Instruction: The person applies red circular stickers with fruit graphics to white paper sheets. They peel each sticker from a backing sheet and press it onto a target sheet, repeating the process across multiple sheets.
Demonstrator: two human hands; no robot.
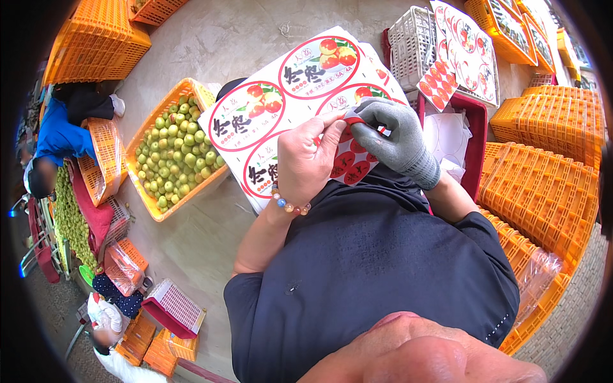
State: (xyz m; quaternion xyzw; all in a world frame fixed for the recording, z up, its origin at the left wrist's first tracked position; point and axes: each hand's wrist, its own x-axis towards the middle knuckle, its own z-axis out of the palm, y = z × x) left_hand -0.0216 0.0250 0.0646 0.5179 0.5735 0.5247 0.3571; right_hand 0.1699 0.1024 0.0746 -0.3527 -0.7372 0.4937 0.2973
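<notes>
My bare left hand (309, 153), with a bead bracelet (289, 205) on its wrist, pinches one edge of a small red sticker (353, 119) between thumb and fingertips. My right hand (392, 139) wears a grey knitted glove and grips the other side of that sticker; its fingers hide part of it. Just below my hands is a sheet of oval red stickers (352, 165) bearing writing, partly covered by them. Under both lies a stack of large white label sheets (306, 103), printed with red-ringed ovals and fruit pictures, across my lap.
At left stands an orange crate (158, 213) full of green jujube-like fruit (179, 148). A red crate (480, 143) with discarded white backing paper (443, 136) is at right, beside a white basket (414, 45). Stacked orange crates (536, 191) line the right. Two people (62, 129) work at far left.
</notes>
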